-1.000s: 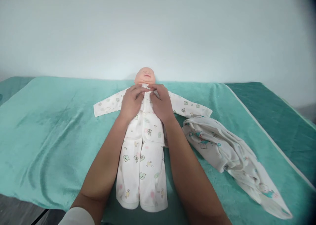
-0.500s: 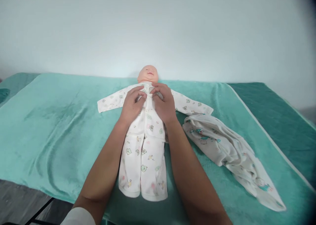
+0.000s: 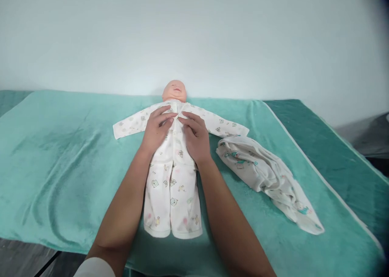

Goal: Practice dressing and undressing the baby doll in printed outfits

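While left hand point(image 3: 155, 130) and right hand point(image 3: 196, 138) pinch its front, the white jacket point(image 3: 169, 150) shows small pastel animals.

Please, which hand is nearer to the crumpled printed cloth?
Right. The right hand is over the front of the white shirt, on the side toward the crumpled printed cloth; the left hand is over the opposite side, farther away.

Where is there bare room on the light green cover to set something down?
The widest free patch of light green cover lies left of the doll; a narrower one, between the crumpled garment and the darker cover. Crowded: the doll's chest, with left hand and right hand at the printed top.
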Tool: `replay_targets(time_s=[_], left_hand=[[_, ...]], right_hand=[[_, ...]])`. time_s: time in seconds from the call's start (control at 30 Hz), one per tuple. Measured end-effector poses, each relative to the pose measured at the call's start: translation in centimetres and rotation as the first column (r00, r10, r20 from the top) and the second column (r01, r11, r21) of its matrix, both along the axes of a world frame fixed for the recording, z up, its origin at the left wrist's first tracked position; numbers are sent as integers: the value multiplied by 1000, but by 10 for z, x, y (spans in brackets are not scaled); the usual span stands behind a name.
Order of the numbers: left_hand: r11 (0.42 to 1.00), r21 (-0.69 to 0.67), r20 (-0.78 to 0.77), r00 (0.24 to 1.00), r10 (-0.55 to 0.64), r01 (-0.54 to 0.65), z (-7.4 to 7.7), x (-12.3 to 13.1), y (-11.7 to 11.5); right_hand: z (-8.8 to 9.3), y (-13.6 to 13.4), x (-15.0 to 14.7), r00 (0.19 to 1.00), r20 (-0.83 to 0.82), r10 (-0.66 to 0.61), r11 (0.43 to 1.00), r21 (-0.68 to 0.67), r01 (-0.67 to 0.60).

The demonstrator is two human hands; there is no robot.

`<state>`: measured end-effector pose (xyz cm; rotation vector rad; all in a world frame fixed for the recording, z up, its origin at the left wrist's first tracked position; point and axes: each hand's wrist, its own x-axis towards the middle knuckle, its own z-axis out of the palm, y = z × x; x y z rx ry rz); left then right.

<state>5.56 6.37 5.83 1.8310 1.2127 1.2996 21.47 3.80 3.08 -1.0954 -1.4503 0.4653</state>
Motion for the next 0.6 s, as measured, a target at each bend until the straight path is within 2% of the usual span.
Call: replay_targets(time_s=[0.2,0.37,0.5,0.6], left_hand=[[1000,24,-47,999,9,-8,2,0,-2],[999,52,-122,992,21,-15,2,1,-1],[997,84,-170,985,13,1,1,2,-1],[996,91,-161,987,31,-16,3,3,-4]], right_hand=[[3,5,1,996,-38,81,994,-70,-84],[2,5,1,993,-90,79,993,-77,-86],[1,7,3,994,30,107,994,-28,-106],[2,8,4,989,113,91,995,-44,-87]])
